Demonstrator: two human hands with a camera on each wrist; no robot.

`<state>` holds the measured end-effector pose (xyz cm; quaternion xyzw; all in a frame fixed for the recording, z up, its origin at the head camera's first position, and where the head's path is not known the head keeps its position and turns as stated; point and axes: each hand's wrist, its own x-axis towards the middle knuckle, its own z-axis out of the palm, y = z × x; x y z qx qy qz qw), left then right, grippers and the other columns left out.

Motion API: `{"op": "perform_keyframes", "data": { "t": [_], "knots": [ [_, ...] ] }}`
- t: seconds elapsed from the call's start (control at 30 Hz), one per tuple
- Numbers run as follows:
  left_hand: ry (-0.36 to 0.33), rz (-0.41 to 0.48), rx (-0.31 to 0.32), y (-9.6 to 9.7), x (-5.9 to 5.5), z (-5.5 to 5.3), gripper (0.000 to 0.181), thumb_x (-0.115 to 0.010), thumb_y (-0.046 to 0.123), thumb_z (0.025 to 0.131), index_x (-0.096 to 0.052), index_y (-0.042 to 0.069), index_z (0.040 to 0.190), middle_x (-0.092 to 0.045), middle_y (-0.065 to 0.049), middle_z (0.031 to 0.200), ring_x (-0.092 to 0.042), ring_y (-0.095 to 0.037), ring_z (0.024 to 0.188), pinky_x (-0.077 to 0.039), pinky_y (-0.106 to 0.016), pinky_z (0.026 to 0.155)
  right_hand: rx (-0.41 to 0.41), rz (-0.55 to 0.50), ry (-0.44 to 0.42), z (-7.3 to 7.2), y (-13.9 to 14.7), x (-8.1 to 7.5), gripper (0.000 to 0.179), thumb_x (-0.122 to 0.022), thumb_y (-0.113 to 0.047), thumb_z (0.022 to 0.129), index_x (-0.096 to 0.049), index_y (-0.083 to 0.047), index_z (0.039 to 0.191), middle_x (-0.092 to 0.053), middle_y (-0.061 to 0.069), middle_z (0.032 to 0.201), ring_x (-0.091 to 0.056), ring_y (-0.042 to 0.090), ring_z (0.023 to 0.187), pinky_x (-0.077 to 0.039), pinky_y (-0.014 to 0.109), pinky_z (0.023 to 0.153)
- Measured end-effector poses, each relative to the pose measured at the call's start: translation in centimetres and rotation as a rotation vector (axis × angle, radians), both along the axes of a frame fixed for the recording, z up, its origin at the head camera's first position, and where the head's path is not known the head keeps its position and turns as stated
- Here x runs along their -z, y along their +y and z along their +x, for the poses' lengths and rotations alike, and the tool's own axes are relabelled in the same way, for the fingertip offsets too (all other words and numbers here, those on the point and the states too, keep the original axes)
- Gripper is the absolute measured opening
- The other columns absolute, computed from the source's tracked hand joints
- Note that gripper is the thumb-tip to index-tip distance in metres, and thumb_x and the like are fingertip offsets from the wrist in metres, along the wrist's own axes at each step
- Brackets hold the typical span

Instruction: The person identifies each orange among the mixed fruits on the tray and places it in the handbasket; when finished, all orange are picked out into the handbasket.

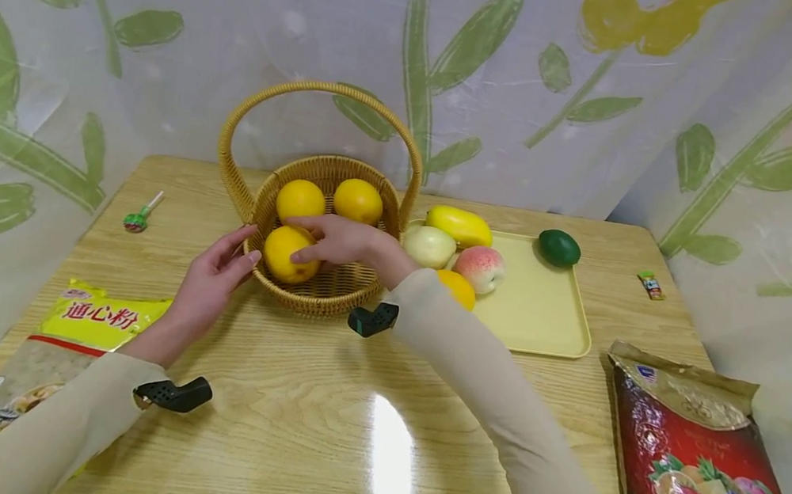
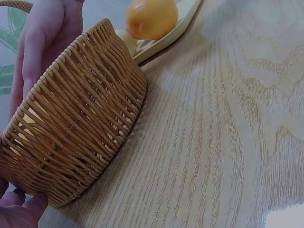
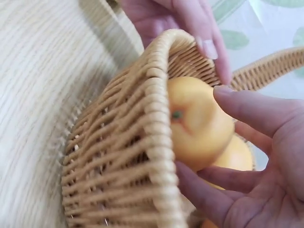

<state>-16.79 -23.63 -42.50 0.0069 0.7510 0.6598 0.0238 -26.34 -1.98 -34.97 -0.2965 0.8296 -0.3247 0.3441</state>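
A wicker basket (image 1: 312, 302) with a tall arched handle stands on the table and holds several oranges. My right hand (image 1: 346, 242) reaches into it and holds the front-left orange (image 1: 287, 259). In the right wrist view the thumb lies on one side of this orange (image 3: 194, 118), with fingers on the other. Two more oranges, one on the left (image 1: 300, 201) and one on the right (image 1: 359, 200), sit behind it. My left hand (image 1: 210, 281) grips the basket's left rim near the foot of the handle; its fingertips touch the woven wall (image 2: 80, 114).
Right of the basket, a yellow tray (image 1: 539, 324) carries a peach (image 1: 481, 269), a pale round fruit (image 1: 429, 246), a yellow oblong fruit (image 1: 460, 226), an orange (image 1: 458, 288) and a dark green fruit (image 1: 558, 248). Bags stand left (image 1: 63, 358) and right (image 1: 705, 460); a lollipop (image 1: 137, 220) lies left.
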Motion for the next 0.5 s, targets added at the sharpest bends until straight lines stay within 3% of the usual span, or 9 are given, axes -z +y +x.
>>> {"op": "perform_keyframes", "data": {
  "t": [0.07,0.27,0.5],
  "knots": [
    [0.005,0.0,0.001,0.0,-0.1,0.0,0.063,-0.055,0.034,0.1,-0.031,0.009,0.154,-0.016,-0.01,0.162,-0.017,-0.029,0.147,-0.04,-0.017,0.102,0.003,-0.029,-0.028,0.2,0.6,-0.4,0.07,-0.065,-0.031,0.095,-0.03,-0.024,0.155,-0.035,0.007,0.155,-0.051,0.014,0.123,-0.05,0.03,0.097],
    [0.013,0.02,-0.006,0.2,-0.1,0.1,0.062,-0.056,0.03,0.101,-0.031,0.006,0.153,-0.017,-0.012,0.162,-0.017,-0.029,0.146,-0.04,-0.016,0.102,-0.049,-0.083,0.07,1.3,3.9,-2.2,0.066,-0.062,-0.037,0.096,-0.032,-0.024,0.154,-0.037,0.001,0.154,-0.042,0.02,0.136,-0.041,0.03,0.107],
    [0.008,0.019,-0.01,0.1,0.0,0.0,0.061,-0.055,0.027,0.102,-0.03,0.005,0.153,-0.016,-0.012,0.162,-0.017,-0.03,0.146,-0.04,-0.016,0.102,0.105,-0.24,0.098,4.2,9.7,-4.5,0.063,-0.063,-0.034,0.096,-0.035,-0.027,0.153,-0.043,-0.001,0.15,-0.052,0.017,0.126,-0.047,0.03,0.101]
  ]
}}
